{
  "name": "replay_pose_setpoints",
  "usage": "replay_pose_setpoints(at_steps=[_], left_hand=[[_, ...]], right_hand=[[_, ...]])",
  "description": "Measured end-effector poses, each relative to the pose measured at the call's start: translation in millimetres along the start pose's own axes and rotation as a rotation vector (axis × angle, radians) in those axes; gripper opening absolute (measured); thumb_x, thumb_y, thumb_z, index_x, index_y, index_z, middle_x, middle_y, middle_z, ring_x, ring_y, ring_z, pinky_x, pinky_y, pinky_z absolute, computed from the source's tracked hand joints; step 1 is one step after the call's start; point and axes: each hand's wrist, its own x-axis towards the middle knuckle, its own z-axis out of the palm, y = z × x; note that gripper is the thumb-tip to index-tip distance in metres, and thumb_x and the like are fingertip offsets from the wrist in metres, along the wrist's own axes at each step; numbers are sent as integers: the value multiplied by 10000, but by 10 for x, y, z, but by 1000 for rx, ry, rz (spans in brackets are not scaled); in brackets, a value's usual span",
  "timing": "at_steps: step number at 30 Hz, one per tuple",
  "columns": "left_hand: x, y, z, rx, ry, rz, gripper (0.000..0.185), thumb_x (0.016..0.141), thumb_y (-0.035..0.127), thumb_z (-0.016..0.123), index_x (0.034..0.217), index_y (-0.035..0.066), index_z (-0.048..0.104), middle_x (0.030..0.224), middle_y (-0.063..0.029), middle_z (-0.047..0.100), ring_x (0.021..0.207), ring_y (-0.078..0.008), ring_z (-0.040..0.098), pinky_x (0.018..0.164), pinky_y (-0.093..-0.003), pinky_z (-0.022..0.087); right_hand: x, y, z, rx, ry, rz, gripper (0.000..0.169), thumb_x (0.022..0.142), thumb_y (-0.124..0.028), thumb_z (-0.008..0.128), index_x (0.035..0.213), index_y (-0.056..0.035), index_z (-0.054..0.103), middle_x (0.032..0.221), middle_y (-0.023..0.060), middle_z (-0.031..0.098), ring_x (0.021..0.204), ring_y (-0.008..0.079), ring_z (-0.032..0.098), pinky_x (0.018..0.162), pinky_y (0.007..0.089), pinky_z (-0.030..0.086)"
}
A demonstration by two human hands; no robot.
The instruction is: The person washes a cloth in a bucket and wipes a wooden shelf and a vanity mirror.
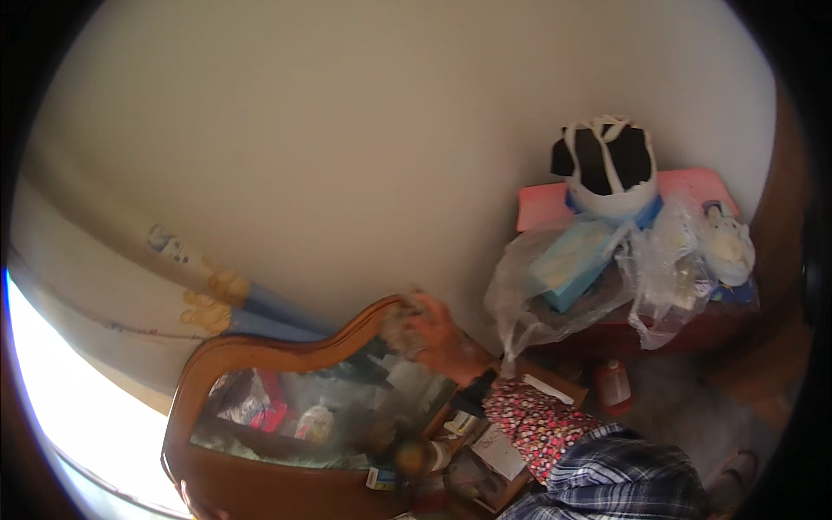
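My right hand (442,338), blurred, is closed around a crumpled greyish cloth (403,330). The cloth lies against the upper edge of a wooden-framed mirror, at the right part of its curved brown frame (260,354). The mirror glass (351,396) shows hazy reflections, among them a red-and-pink shape and a pale container. A floral sleeve cover (539,422) over a plaid sleeve runs down from my right wrist. What looks like part of my left hand (211,512) shows at the frame's lower left edge; its grip is hidden.
Small boxes, a white card (499,452) and other items crowd the wooden surface below the mirror. At right, a pink board (692,185) bears a white-handled bag (611,162), with plastic bags and a light-blue box (572,263) nearby. A red bottle (613,388) stands lower down.
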Motion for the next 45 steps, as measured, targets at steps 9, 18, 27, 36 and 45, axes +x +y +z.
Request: replay_pose_setpoints(at_steps=[9, 18, 27, 36, 45], left_hand=[[-138, -130, 40, -108, 24, -116, 368, 991, 116, 425, 1321, -19, 516, 1341, -188, 548, 1246, -294, 507, 1054, -379, 360], [-74, 47, 213, -358, 93, -147, 572, 1056, 403, 289, 1406, -34, 408, 1407, -146, 490, 1332, -246, 420, 1125, -370, 285], [-170, -109, 102, -616, 84, -208, 746, 1017, 561, 175, 1425, -27, 386, 1499, -155, 363, 1408, -283, 308, 1154, -409, 241], [-153, -39, 161, -941, 152, -375, 827, 976, 647, 260, 1516, 28, 163, 1507, -179, 327, 1391, -278, 318, 1150, -411, 243], [-167, -51, 88, -838, 142, -288, 844, 951, 675, 296, 1509, 50, 199, 1514, -209, 319, 1423, -300, 283, 1179, -405, 194]], right_hand=[[-1076, 735, 92, -143, -105, 340, 558, 671, 40, 599, 1219, -34, 521, 1370, 255, 366, 1310, 455, 338, 1094, 496, 311], [-292, -631, 1028, -30, 130, 246, 643, 823, 30, 589, 1422, -143, 431, 1507, 225, 161, 1376, 430, 251, 1107, 518, 282], [-238, -1881, 1351, 440, -72, -56, 564, 850, -96, 595, 1398, -112, 461, 1478, 247, 260, 1360, 419, 326, 1098, 505, 310], [261, -3570, 2358, 1008, -369, -164, 674, 779, -133, 711, 1374, -58, 405, 1359, 207, 427, 1281, 345, 431, 1067, 425, 357], [-1010, -2987, 2278, 926, -554, 160, 707, 721, -100, 760, 1331, 22, 422, 1371, 240, 435, 1302, 371, 427, 1074, 410, 370]])
